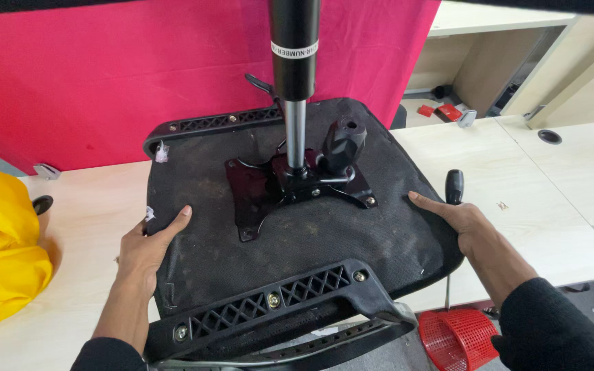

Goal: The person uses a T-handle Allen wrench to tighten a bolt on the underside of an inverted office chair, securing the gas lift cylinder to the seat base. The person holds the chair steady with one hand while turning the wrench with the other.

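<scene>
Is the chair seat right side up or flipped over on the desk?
Flipped over: the chair seat shows its underside, with the mounting plate and gas cylinder pointing up.

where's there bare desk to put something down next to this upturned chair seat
Bare desk top lies right of the chair seat, past the right hand and black handle. A narrower strip lies between the left hand and the yellow cloth. The seat's middle is crowded with the mounting plate and gas cylinder.
</scene>
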